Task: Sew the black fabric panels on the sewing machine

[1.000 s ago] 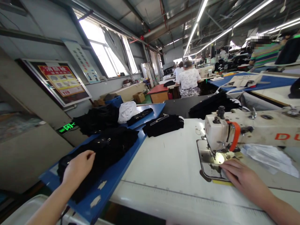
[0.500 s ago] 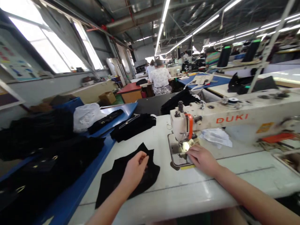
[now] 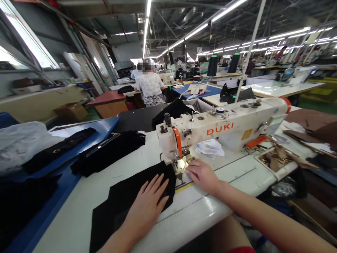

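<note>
My left hand (image 3: pixel 144 207) lies flat with spread fingers on a black fabric piece (image 3: pixel 123 191). That piece rests on the white sewing table, its far right edge reaching the metal plate (image 3: pixel 179 180) of a white sewing machine (image 3: pixel 196 131) marked DUKI. Right beside the lit needle area, my right hand (image 3: pixel 204 175) has its thumb and fingertips pressed together. Whatever sits between those fingertips is too small or hidden to make out. An orange guard (image 3: pixel 177 142) stands upright on the machine head, just above the needle area.
Stacked black pieces (image 3: pixel 110 151) lie at the table's left edge, near a blue board (image 3: pixel 105 126). White papers (image 3: pixel 210 147) sit under the machine arm. A tray of brown scraps (image 3: pixel 279 160) is at the right. A seated person (image 3: pixel 149 86) works ahead.
My left hand has gone from curled fingers to lying flat, and the black fabric has moved right to the machine's plate. My right hand stays by the needle; the view has turned right.
</note>
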Tool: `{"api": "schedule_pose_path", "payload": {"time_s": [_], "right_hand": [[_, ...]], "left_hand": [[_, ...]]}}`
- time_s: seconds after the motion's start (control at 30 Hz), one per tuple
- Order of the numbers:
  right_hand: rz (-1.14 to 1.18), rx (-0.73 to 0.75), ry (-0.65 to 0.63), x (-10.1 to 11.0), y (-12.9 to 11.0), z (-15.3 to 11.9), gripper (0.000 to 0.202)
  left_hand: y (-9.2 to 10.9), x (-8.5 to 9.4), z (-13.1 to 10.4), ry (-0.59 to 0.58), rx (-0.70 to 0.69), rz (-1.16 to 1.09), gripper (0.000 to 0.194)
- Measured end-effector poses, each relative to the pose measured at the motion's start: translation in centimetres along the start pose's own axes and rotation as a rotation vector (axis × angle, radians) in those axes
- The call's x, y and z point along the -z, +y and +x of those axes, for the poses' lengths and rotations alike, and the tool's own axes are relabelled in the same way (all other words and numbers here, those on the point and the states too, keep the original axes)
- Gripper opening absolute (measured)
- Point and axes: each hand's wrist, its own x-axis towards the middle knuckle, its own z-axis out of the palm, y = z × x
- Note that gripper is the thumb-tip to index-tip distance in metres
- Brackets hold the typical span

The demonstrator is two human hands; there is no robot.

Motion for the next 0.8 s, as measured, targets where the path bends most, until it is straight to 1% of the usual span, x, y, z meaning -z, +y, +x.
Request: {"api": "schedule_pose_path", "payload": {"time_s": [0.03,0.1,0.2,0.27,0.37,0.4,0.47,0.53,0.6,0.7,0.8], "right_hand": [[0.017,-0.041,0.015,0.2,0.2,-0.1,0.019],[0.05,-0.125,0.025,0.5,0.2,-0.5,0.022],[0.095,-0.225,-0.009,0.5,-0.9,-0.6,0.024],[0.117,-0.241,-0.038,0.1,-2.2,-0.4,0.025],[0.103,-0.187,-0.072,0.0,-3.2,0.2,0.023],[0.071,-0.171,-0.085,0.2,-3.0,0.3,0.022],[-0.035,-0.18,-0.11,1.2,-1.8,0.4,0.02],[-0.173,-0.248,-0.134,2.8,0.1,0.3,0.018],[-0.292,-0.36,-0.171,4.5,1.8,0.1,0.018],[-0.428,-0.502,-0.281,6.2,3.3,-0.1,0.019],[-0.482,-0.563,-0.335,6.4,3.9,-0.2,0.02]], "left_hand": [[-0.2,-0.3,-0.1,-0.032,-0.007,0.05,0.051],[-0.6,-0.8,-0.2,-0.053,0.029,0.105,0.054],[-1.2,-1.0,0.0,-0.056,0.035,0.124,0.056],[-1.1,-1.0,0.1,-0.061,0.005,0.127,0.054],[-0.9,-1.0,0.1,-0.077,-0.01,0.143,0.052],[-0.9,-1.0,0.1,-0.08,-0.004,0.15,0.053],[-0.9,-1.1,0.0,-0.077,0.013,0.158,0.054],[-1.0,-1.2,0.2,-0.061,0.028,0.156,0.056],[-1.0,-1.4,0.5,-0.03,0.02,0.142,0.056],[-0.9,-1.8,1.1,0.011,-0.072,0.101,0.048],[-0.9,-2.1,1.4,0.014,-0.172,0.073,0.04]]}}
